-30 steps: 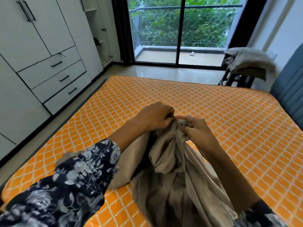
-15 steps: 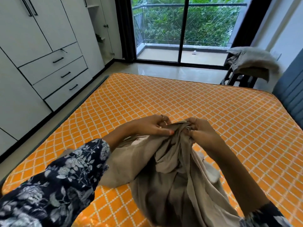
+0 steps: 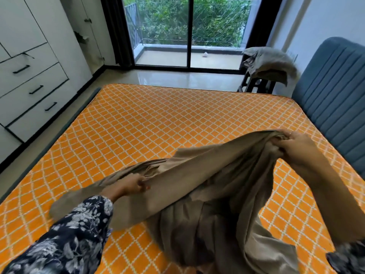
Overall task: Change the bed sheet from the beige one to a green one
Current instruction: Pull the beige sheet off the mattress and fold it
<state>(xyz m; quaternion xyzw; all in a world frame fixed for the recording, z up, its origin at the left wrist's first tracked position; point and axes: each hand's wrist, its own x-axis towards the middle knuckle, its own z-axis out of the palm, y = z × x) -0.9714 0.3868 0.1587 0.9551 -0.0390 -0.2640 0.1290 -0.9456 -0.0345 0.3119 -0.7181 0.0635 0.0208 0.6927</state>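
Beige sheet (image 3: 207,182) was off the bed, held up over the near part of the bare orange mattress (image 3: 158,123). Left hand (image 3: 132,184) pinched a gathered edge low on the near left side, fingers curled round the cloth. Right hand (image 3: 294,147) gripped another bunch of the same edge, higher and far to the right, close to the blue headboard (image 3: 331,99). Hands were well apart, so the edge ran taut between them as a slanted line; likely spread that way to find the sheet's length and start folding or bundling it. Rest of the sheet hung below that line in deep loose folds, sagging toward the person and partly resting on the mattress at the near edge. Fabric looked thin, matte, plain, wrinkled, darker in the shaded folds. No green sheet could be identified in view; a greyish cloth pile (image 3: 268,62) sat on a stool (image 3: 256,86) past the far right corner, colour hard to call. Judged: removal done, replacement not yet begun. White wardrobe drawers (image 3: 33,89) stood along the left wall.
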